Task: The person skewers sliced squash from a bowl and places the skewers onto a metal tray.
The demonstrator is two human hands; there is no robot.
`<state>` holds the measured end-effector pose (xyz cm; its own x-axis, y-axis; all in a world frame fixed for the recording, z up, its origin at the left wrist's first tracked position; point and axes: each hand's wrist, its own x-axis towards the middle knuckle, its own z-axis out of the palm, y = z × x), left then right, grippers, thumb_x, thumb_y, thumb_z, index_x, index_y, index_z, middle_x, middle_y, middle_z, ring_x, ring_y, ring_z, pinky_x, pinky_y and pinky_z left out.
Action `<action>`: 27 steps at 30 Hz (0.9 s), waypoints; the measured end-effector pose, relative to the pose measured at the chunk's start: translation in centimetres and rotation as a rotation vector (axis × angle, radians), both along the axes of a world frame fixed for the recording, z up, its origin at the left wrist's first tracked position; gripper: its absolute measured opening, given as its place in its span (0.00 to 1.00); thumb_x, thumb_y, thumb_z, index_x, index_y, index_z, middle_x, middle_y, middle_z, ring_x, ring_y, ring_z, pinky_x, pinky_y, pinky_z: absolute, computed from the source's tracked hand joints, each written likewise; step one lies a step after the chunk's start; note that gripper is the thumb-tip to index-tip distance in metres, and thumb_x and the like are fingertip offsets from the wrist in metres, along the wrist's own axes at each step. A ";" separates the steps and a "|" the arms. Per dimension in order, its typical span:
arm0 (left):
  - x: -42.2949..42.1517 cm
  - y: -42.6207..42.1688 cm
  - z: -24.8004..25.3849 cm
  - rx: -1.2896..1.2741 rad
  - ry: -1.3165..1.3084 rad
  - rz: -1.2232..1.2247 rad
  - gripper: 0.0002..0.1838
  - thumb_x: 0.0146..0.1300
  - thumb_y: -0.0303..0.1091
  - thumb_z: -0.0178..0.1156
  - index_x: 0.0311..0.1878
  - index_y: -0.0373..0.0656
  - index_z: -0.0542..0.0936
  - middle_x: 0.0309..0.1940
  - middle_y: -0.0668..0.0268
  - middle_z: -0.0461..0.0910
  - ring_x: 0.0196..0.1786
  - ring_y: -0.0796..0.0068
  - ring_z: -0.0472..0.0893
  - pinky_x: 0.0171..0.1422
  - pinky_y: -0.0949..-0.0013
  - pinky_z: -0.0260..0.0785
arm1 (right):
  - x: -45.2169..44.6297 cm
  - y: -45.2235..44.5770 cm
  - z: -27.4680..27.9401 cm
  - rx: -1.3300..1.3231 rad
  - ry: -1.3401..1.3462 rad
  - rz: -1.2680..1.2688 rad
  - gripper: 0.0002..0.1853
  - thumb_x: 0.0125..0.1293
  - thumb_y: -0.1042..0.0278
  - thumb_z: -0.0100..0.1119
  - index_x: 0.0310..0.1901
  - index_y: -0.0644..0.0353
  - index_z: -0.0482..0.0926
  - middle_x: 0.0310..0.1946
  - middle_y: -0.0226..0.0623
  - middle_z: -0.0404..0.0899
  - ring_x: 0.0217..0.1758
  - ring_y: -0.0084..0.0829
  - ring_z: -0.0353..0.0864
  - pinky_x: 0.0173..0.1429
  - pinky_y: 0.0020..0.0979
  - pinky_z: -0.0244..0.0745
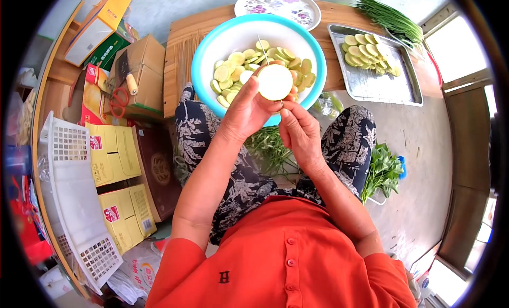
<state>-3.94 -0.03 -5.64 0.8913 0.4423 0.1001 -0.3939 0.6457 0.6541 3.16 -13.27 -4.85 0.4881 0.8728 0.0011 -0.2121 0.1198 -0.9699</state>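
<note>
My left hand (246, 104) is closed around a round, pale zucchini slice (275, 82) with a thin green rim. A thin skewer (263, 47) shows above the slice, and its lower end comes out below. My right hand (301, 129) pinches that lower end between thumb and fingers. Both hands are over the near rim of a large basin (199, 69), blue outside and white inside. Many cut zucchini slices (233, 69) lie in it. Part of the skewer is hidden behind the slice and my left fingers.
On the wooden table (212, 19) are a flowered tray (299, 10), thin sticks (177, 61) and green chives (389, 16). A metal tray (392, 90) holds zucchini slices. Boxes (114, 154), red scissors (118, 102), a knife (131, 84) and a white basket (69, 181) stand left. Leafy greens (383, 170) lie right.
</note>
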 end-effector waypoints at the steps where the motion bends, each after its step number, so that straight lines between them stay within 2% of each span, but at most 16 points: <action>1: 0.1 0.3 0.2 -0.022 0.036 -0.026 0.43 0.59 0.67 0.56 0.69 0.47 0.63 0.59 0.57 0.73 0.55 0.62 0.77 0.58 0.59 0.73 | 0.4 -0.3 0.1 -0.032 0.020 -0.013 0.11 0.75 0.66 0.47 0.48 0.60 0.79 0.16 0.20 0.64 0.16 0.12 0.59 0.21 0.18 0.54; 2: 0.5 0.0 0.4 -0.076 0.049 0.044 0.37 0.66 0.63 0.51 0.68 0.47 0.64 0.59 0.58 0.73 0.55 0.63 0.77 0.58 0.61 0.73 | 0.9 -0.8 0.2 -0.066 0.044 -0.030 0.11 0.75 0.66 0.48 0.48 0.60 0.79 0.15 0.19 0.64 0.16 0.12 0.59 0.20 0.17 0.54; 5: 2.1 3.5 -1.6 0.237 0.211 0.104 0.28 0.71 0.54 0.50 0.64 0.43 0.69 0.54 0.59 0.77 0.50 0.68 0.79 0.55 0.66 0.73 | 3.4 -3.2 0.0 -0.058 0.029 -0.124 0.11 0.75 0.67 0.46 0.48 0.61 0.79 0.14 0.19 0.63 0.15 0.11 0.58 0.20 0.16 0.51; 6: 2.8 3.7 -1.2 0.337 0.310 0.208 0.24 0.69 0.48 0.57 0.58 0.38 0.74 0.46 0.63 0.80 0.43 0.72 0.81 0.50 0.69 0.74 | 4.2 -4.2 -0.1 -0.087 0.014 -0.166 0.12 0.76 0.67 0.46 0.48 0.61 0.78 0.13 0.19 0.63 0.15 0.11 0.57 0.20 0.16 0.51; 8: 4.5 5.1 -2.3 0.624 0.486 0.265 0.18 0.65 0.41 0.62 0.51 0.40 0.79 0.42 0.65 0.81 0.40 0.75 0.80 0.47 0.70 0.74 | 5.4 -6.0 -0.6 -0.100 0.076 -0.239 0.13 0.76 0.65 0.45 0.48 0.62 0.78 0.13 0.20 0.61 0.14 0.11 0.55 0.19 0.17 0.49; 9: 5.4 5.6 -3.2 0.629 0.486 0.257 0.18 0.65 0.41 0.62 0.51 0.40 0.79 0.42 0.65 0.81 0.40 0.75 0.80 0.47 0.70 0.74 | 5.8 -6.7 -0.8 -0.109 0.077 -0.268 0.13 0.76 0.65 0.45 0.48 0.62 0.78 0.13 0.20 0.61 0.14 0.11 0.54 0.19 0.17 0.49; 11: 7.3 5.8 -4.9 1.044 0.721 0.299 0.15 0.58 0.36 0.65 0.48 0.42 0.82 0.37 0.66 0.81 0.37 0.77 0.80 0.45 0.71 0.74 | 6.4 -8.1 -1.2 -0.113 0.083 -0.302 0.13 0.76 0.64 0.45 0.48 0.63 0.77 0.13 0.20 0.61 0.15 0.12 0.54 0.20 0.17 0.49; 12: 8.2 5.5 -5.5 1.241 0.724 0.322 0.16 0.56 0.34 0.66 0.48 0.43 0.82 0.40 0.66 0.80 0.34 0.78 0.79 0.41 0.71 0.74 | 6.4 -8.7 -1.4 -0.111 0.086 -0.310 0.13 0.76 0.64 0.45 0.48 0.63 0.77 0.13 0.20 0.61 0.15 0.12 0.54 0.20 0.17 0.49; 14: 9.8 5.0 -7.7 1.529 0.693 0.402 0.17 0.54 0.33 0.66 0.49 0.44 0.82 0.42 0.62 0.79 0.33 0.71 0.79 0.44 0.66 0.74 | 6.4 -9.7 -1.7 -0.126 0.111 -0.310 0.13 0.76 0.64 0.45 0.49 0.63 0.77 0.13 0.20 0.61 0.15 0.12 0.54 0.20 0.17 0.49; 15: 10.4 4.5 -7.7 1.622 0.766 0.315 0.22 0.52 0.33 0.68 0.53 0.45 0.79 0.48 0.59 0.77 0.41 0.61 0.81 0.50 0.60 0.74 | 6.5 -10.0 -1.9 -0.129 0.102 -0.303 0.13 0.76 0.64 0.45 0.49 0.63 0.77 0.13 0.20 0.61 0.15 0.11 0.54 0.20 0.17 0.49; 16: 10.9 3.8 -7.8 1.625 0.766 0.308 0.22 0.52 0.33 0.68 0.53 0.45 0.79 0.48 0.59 0.77 0.41 0.61 0.81 0.50 0.60 0.74 | 6.5 -10.3 -1.9 -0.130 0.107 -0.307 0.13 0.76 0.64 0.45 0.49 0.63 0.77 0.13 0.20 0.61 0.15 0.11 0.54 0.20 0.17 0.49; 19: 12.0 2.2 -7.1 1.739 0.786 0.168 0.31 0.50 0.36 0.71 0.59 0.47 0.74 0.52 0.61 0.76 0.55 0.55 0.77 0.58 0.57 0.71 | 6.5 -10.9 -2.0 -0.125 0.140 -0.294 0.13 0.76 0.64 0.45 0.49 0.63 0.77 0.13 0.20 0.61 0.15 0.11 0.55 0.20 0.17 0.50; 22: 12.5 2.6 -7.5 1.717 0.772 0.175 0.31 0.50 0.38 0.72 0.58 0.45 0.74 0.53 0.60 0.75 0.56 0.54 0.77 0.57 0.56 0.71 | 6.4 -10.8 -1.8 -0.154 0.144 -0.320 0.13 0.76 0.66 0.45 0.48 0.65 0.77 0.12 0.20 0.58 0.14 0.14 0.53 0.20 0.19 0.49; 24: 12.3 3.5 -7.6 1.750 0.726 0.210 0.31 0.49 0.37 0.72 0.58 0.43 0.75 0.51 0.60 0.78 0.51 0.60 0.81 0.55 0.60 0.73 | 6.4 -10.8 -1.9 -0.142 0.154 -0.309 0.13 0.75 0.66 0.45 0.48 0.65 0.77 0.12 0.20 0.58 0.14 0.13 0.53 0.20 0.18 0.49; 26: 11.7 4.4 -6.9 1.204 0.867 0.035 0.28 0.47 0.34 0.70 0.54 0.44 0.76 0.45 0.61 0.82 0.42 0.64 0.83 0.48 0.64 0.75 | 6.5 -10.8 -1.9 -0.170 0.135 -0.278 0.13 0.75 0.66 0.45 0.49 0.65 0.76 0.12 0.20 0.59 0.14 0.13 0.53 0.20 0.18 0.49; 27: 11.0 5.0 -7.4 1.125 0.781 0.105 0.28 0.46 0.35 0.69 0.53 0.43 0.76 0.41 0.62 0.84 0.36 0.70 0.84 0.45 0.68 0.76 | 6.5 -10.8 -2.0 -0.169 0.138 -0.279 0.13 0.75 0.66 0.45 0.49 0.65 0.76 0.12 0.20 0.59 0.14 0.13 0.53 0.20 0.18 0.49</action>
